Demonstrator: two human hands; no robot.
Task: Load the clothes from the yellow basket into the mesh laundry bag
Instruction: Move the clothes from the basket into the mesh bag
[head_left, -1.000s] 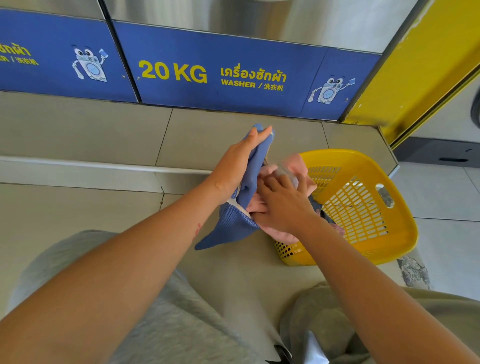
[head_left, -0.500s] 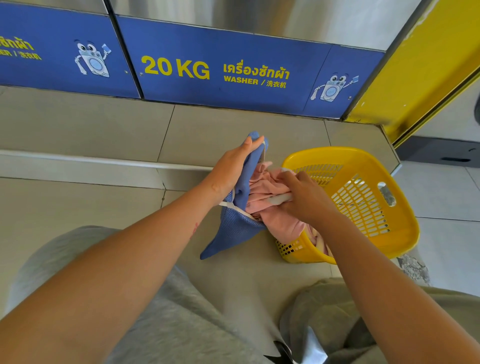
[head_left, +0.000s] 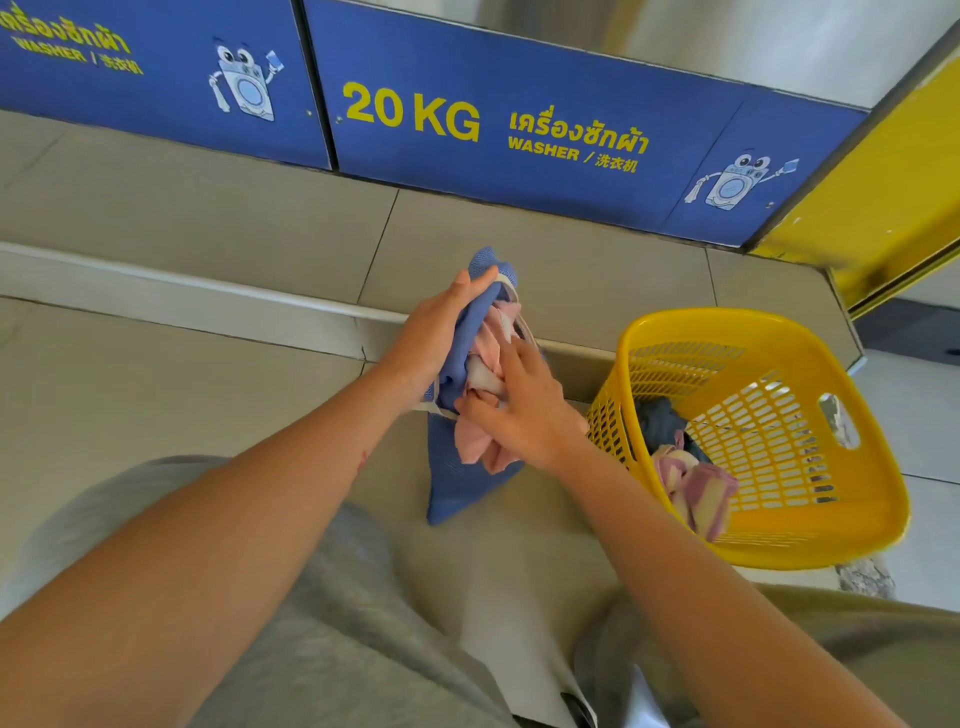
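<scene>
A blue mesh laundry bag hangs upright over the tiled floor, its lower tip near the floor. My left hand grips the bag's upper rim and holds its mouth open. My right hand presses a pink garment into the bag's opening, fingers on the cloth. Part of the pink cloth still bulges out of the mouth. To the right the yellow basket stands on the floor. Inside it lie a pink and cream striped garment and a dark blue one.
A raised tiled step runs across ahead, below blue washer panels marked 20 KG. A yellow door frame stands at the right. My knees in grey and olive cloth fill the bottom of the view.
My right hand has carried the pink garment out of the basket and leftward into the bag's mouth. The basket now shows the remaining clothes. My left hand has kept hold of the bag.
</scene>
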